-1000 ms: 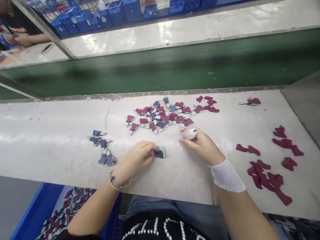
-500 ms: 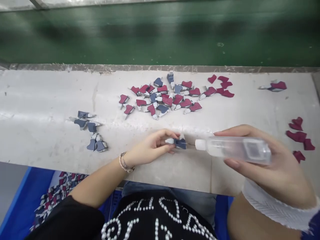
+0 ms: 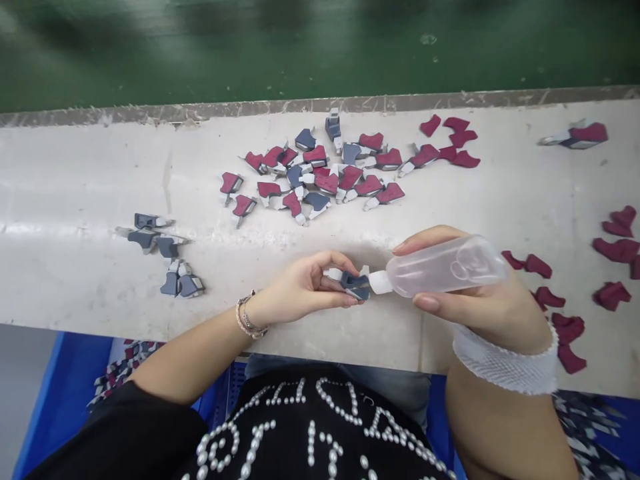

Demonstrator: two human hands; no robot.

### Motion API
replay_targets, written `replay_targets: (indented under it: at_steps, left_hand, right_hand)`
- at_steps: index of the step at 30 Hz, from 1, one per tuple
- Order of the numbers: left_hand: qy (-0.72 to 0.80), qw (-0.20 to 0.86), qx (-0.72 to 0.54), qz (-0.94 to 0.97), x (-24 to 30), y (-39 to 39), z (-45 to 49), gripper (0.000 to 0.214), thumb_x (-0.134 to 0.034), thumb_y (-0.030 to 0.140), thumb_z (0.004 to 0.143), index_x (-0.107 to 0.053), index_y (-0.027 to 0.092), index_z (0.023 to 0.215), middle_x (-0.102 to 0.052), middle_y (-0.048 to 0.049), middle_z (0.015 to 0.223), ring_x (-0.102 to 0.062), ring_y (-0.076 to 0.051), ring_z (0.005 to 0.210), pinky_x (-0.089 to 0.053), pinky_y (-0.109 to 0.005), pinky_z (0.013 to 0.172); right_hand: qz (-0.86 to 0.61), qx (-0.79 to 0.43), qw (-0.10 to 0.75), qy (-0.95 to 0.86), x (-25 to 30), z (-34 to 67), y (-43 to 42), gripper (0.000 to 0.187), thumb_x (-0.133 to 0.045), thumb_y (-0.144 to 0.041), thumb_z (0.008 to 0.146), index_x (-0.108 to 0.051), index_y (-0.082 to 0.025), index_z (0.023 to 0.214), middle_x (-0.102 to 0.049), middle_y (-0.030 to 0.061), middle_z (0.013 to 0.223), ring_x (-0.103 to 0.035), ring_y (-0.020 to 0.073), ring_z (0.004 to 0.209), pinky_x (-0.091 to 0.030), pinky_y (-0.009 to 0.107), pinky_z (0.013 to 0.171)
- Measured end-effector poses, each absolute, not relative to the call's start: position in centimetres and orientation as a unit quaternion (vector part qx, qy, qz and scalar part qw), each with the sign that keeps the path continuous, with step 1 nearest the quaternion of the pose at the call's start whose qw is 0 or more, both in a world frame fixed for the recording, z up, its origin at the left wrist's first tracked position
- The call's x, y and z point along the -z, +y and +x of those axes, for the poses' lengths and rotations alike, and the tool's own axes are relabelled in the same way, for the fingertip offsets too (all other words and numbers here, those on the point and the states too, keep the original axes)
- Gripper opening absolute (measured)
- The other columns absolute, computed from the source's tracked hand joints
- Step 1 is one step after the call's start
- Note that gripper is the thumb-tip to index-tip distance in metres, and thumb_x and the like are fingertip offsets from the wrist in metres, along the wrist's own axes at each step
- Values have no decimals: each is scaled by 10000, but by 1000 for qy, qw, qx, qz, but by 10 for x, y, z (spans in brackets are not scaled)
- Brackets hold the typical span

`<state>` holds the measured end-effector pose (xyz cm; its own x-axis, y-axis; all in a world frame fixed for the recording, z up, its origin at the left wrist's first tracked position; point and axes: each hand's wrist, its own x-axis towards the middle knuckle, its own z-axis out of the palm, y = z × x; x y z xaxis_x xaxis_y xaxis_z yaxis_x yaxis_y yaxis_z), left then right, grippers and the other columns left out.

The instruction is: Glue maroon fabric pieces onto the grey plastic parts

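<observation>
Between the fingers of my left hand (image 3: 305, 287) is a small blue-and-grey plastic part (image 3: 354, 284), held just above the table. My right hand (image 3: 505, 303) grips a clear squeeze bottle (image 3: 440, 267) lying nearly level. Its white cap end points left, right at the blue part; whether the tip touches it I cannot tell. Beyond my hands, a cluster of similar parts, many topped with maroon pieces (image 3: 325, 181), spreads over the table. Loose maroon pieces (image 3: 616, 250) lie to the right of the bottle, some partly behind my right hand.
Several bare blue-grey parts (image 3: 170, 247) lie on the left of the white table (image 3: 90, 280). One maroon-topped part (image 3: 580, 135) sits alone at the far right. A green surface (image 3: 300, 53) runs along the back. Blue bins (image 3: 55, 393) with more parts stand below the front edge.
The bottle has moved left and tilted, bringing its tip up to the blue part. My left hand has barely moved, and the whole view has shifted.
</observation>
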<state>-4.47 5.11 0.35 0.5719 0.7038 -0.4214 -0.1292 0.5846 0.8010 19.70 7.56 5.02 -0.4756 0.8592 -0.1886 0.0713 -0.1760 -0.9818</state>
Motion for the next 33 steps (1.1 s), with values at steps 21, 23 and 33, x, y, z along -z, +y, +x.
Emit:
replay_targets:
  at_steps: [21, 23, 33]
  left_hand:
    - [388, 782, -241, 423, -7, 53, -44, 294, -772, 186, 818, -596, 198, 1053, -691, 5, 941, -701, -85, 733, -550, -158, 644]
    - [395, 779, -240, 425, -6, 52, -44, 294, -774, 193, 815, -598, 199, 1051, -680, 1, 968, -699, -84, 728, -548, -160, 639]
    - [401, 770, -244, 432, -5, 52, -45, 311, -779, 202, 808, -598, 192, 1061, -665, -10, 971, -696, -93, 738, -571, -177, 662]
  right_hand:
    - [-483, -524, 320, -624, -52, 176, 64, 306, -847, -317, 764, -549, -260, 804, -574, -54, 669, -503, 107, 532, -370, 277, 435]
    - [-479, -522, 317, -631, -52, 176, 65, 312, -860, -326, 754, -560, -260, 808, -581, -56, 674, -507, 105, 534, -372, 278, 442]
    - [-473, -491, 315, -660, -54, 176, 66, 341, -852, -399, 771, -547, -245, 784, -596, -41, 704, -525, 105, 554, -385, 277, 460]
